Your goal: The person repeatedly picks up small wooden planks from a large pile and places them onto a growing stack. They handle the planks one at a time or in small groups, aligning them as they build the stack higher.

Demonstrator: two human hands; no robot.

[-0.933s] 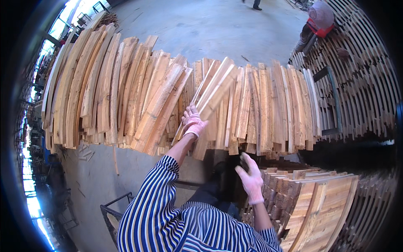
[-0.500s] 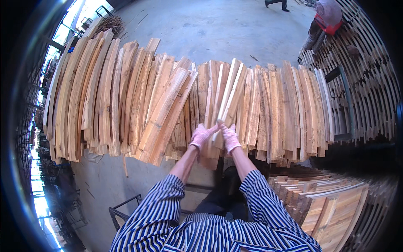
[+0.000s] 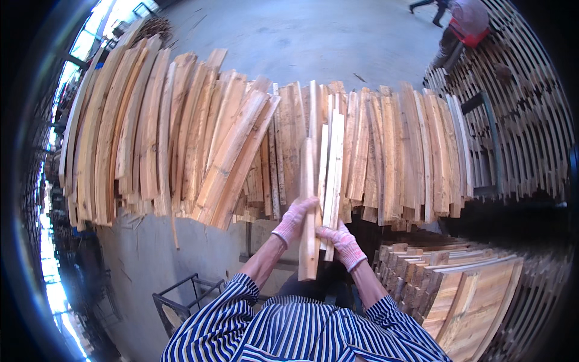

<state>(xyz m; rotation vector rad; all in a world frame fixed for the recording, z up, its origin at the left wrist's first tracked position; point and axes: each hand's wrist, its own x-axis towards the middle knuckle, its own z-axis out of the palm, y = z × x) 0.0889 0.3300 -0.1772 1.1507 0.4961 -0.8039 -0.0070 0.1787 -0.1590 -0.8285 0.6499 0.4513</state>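
My left hand (image 3: 298, 219), in a pale pink glove, is closed around a wooden board (image 3: 309, 244) that stands on edge and points toward my body. My right hand (image 3: 342, 244), gloved the same way, grips narrow pale wood strips (image 3: 331, 181) just right of that board. The far ends of these pieces lie over a long row of wooden boards (image 3: 226, 139). Part of the right fingers is hidden behind the wood. Left of my hands, two boards (image 3: 238, 158) lie slanted on top of the row.
A stack of wooden panels (image 3: 464, 298) stands at the lower right. Slatted wood (image 3: 531, 90) fills the right side, where a person in red (image 3: 470, 33) bends over. Another person's legs (image 3: 431, 9) show at the top. A black metal frame (image 3: 187, 295) stands at lower left.
Both hands have come back toward my body, drawing wood off the row. They have moved slightly apart, with the board and the strips now side by side. The walking legs have shifted right.
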